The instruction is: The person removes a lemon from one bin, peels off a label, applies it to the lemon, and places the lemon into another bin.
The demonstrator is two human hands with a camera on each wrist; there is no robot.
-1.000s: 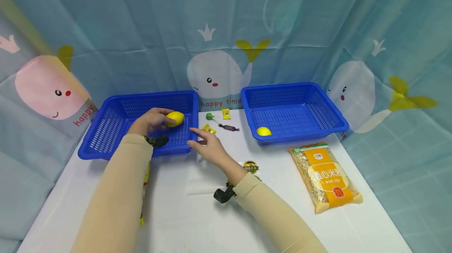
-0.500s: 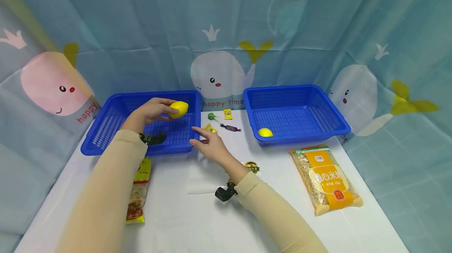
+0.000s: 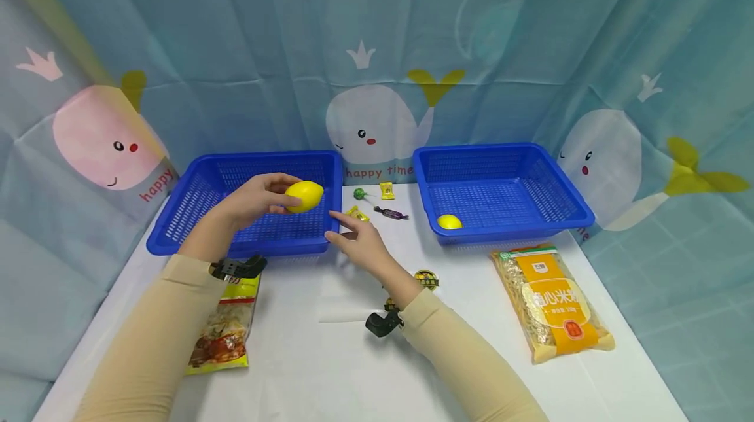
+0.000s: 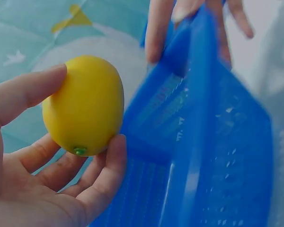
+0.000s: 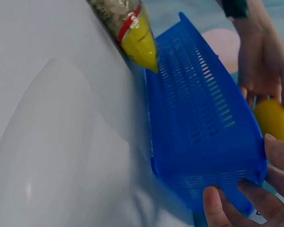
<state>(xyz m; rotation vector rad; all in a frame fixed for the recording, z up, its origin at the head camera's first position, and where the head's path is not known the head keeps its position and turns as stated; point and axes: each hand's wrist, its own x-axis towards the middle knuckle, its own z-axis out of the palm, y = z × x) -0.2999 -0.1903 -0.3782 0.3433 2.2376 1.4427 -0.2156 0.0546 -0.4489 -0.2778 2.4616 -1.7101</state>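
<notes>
Gripping smooth oval lemon (image 3: pixel 304 196), left hand (image 3: pixel 254 200)

Left hand (image 3: pixel 254 201): raised, thumb and curled fingers (image 4: pixel 102 177) closed about a lemon (image 3: pixel 304 196), which is cradled against the palm. Left forearm: covered by a beige sleeve (image 3: pixel 159 337), a dark strap worn at the wrist. Right hand (image 3: pixel 358 244): held lower and just beside the left, fingers (image 5: pixel 217 208) extended and relaxed, nothing gripped. Right forearm: angled inward from the lower right, clad in a matching sleeve, a dark strap seen at the wrist.
</notes>
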